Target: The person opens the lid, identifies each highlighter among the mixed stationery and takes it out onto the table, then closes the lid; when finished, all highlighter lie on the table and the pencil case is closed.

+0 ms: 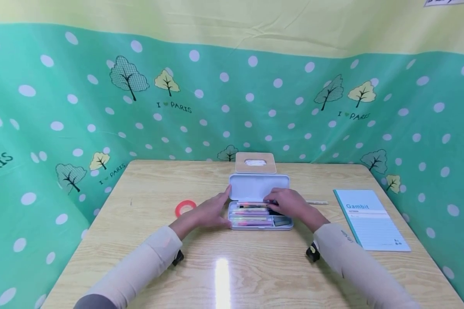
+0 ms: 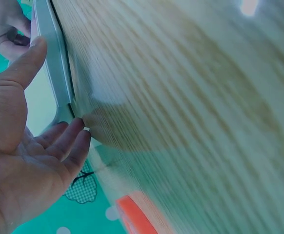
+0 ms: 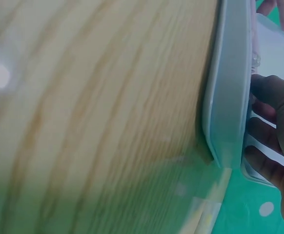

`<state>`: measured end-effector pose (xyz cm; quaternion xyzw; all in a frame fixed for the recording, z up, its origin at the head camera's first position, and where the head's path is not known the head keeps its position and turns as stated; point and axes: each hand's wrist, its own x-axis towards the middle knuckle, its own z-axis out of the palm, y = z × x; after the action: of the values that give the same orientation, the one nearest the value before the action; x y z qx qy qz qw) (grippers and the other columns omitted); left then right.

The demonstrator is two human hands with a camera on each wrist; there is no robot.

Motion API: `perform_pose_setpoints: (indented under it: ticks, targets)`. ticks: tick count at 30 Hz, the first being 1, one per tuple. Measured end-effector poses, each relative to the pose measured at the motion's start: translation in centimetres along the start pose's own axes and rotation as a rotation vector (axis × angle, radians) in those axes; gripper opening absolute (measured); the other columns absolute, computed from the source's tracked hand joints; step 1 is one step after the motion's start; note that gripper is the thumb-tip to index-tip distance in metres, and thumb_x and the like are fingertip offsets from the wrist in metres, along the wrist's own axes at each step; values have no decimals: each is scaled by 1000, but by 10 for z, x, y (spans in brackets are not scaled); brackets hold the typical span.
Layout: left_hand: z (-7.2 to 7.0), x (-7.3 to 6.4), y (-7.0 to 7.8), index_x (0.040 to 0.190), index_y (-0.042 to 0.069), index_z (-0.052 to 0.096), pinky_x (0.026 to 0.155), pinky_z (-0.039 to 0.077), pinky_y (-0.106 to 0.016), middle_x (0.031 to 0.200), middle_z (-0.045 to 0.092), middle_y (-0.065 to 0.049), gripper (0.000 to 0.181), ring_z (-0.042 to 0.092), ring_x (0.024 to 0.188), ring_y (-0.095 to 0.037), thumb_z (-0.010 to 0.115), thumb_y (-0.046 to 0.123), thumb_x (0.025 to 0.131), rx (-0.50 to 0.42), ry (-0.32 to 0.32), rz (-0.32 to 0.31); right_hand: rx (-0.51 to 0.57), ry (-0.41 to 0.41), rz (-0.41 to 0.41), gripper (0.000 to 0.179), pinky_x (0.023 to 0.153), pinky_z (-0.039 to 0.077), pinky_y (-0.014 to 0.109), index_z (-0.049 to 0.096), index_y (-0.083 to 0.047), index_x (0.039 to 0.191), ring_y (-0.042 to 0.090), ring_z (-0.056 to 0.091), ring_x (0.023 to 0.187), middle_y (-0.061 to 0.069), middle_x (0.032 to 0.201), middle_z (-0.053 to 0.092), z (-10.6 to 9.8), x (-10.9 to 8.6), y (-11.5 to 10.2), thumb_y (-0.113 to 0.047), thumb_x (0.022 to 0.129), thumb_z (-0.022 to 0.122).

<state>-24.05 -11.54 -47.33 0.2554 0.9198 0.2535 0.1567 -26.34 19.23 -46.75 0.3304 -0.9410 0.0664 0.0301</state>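
Note:
A white pencil case [image 1: 261, 228] stands on the table with its lid [image 1: 255, 187] raised toward the back. Several pale-coloured pens [image 1: 251, 211] lie inside, beside a small grey block [image 1: 281, 221] in the right compartment. My left hand [image 1: 212, 211] spreads along the case's left end, its thumb at the front corner and its other fingers near the lid. From the right, my right hand [image 1: 288, 202] reaches over the case with bent fingers, and its thumb [image 3: 271, 90] is at the pens. I cannot tell whether it pinches a pen.
A red tape roll [image 1: 185, 208] lies left of the case. Behind the lid stands a tissue box [image 1: 255, 163] with a wooden top. A white pen [image 1: 317, 202] lies past the right wrist, and a light-blue notebook [image 1: 373, 221] rests farther right. A green curtain [image 1: 224, 103] hangs behind the table.

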Motion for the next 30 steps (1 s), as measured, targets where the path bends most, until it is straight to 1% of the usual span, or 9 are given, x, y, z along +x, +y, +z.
perform_pose_setpoints:
  ticks: [7, 16, 20, 23, 30]
  targets:
    - [-2, 1, 1, 163, 19, -15, 128, 27, -44, 173, 11, -10, 131, 20, 158, -29, 83, 49, 81, -1, 1, -4, -20, -2, -11, 17, 82, 62, 30, 80, -21, 109, 8, 68, 87, -6, 96, 73, 1, 1, 0, -26, 93, 75]
    - [-2, 1, 1, 162, 18, -15, 128, 25, -43, 173, 8, -9, 131, 18, 159, -29, 83, 48, 81, -6, -5, 5, -43, 24, -49, 15, 80, 62, 29, 81, -21, 107, 9, 69, 86, -6, 96, 74, 1, 2, 3, -21, 93, 75]
    - [-2, 1, 0, 162, 19, -16, 128, 25, -43, 173, 8, -9, 131, 18, 159, -28, 82, 50, 82, -1, -13, 1, -24, 36, -36, 15, 81, 62, 30, 81, -20, 107, 10, 70, 88, -5, 97, 74, -3, 0, 4, -21, 93, 74]
    - [-2, 2, 0, 162, 20, -17, 128, 26, -43, 173, 8, -8, 131, 17, 159, -27, 82, 51, 82, 4, -15, -1, -17, 60, -21, 16, 81, 63, 31, 81, -20, 107, 10, 70, 88, -4, 97, 74, -8, -2, 5, -22, 93, 75]
    - [-3, 1, -1, 162, 19, -17, 128, 26, -43, 172, 11, -11, 131, 20, 158, -28, 83, 48, 82, 5, -14, -1, -28, 93, -10, 16, 77, 63, 31, 81, -19, 106, 10, 69, 84, -3, 95, 74, -17, -8, 12, -22, 91, 76]
